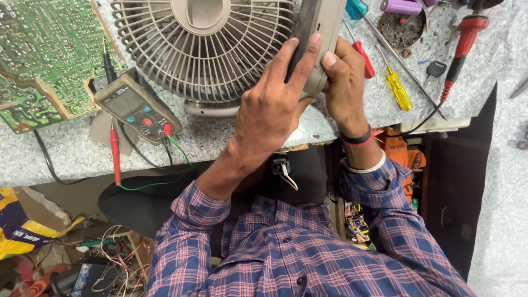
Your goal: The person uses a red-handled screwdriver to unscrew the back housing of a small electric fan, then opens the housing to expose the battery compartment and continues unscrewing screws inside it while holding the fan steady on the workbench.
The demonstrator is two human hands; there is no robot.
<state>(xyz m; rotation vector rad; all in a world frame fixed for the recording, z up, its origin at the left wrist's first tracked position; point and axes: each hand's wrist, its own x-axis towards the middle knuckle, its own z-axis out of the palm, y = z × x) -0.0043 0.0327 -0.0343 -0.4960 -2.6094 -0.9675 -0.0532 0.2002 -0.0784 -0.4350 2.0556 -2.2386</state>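
A beige fan casing [324,33] is gripped at the desk's [220,137] near edge, the left hand [275,104] and right hand [344,82] both having their fingers wrapped around it. It is held just beside the round fan grille [203,49], possibly touching it. A multimeter [137,107] lies near the left edge.

The fan [206,49] is beige, with a pale grille. The bench [71,151] is grey with small speckles. At the far left, the circuit board [41,55] is green with light lines. The multimeter [137,107] is grey-brown with one red button. The two screwdrivers [399,88] at the right are yellow and red. The shirt [297,247] has blue and pink checks.
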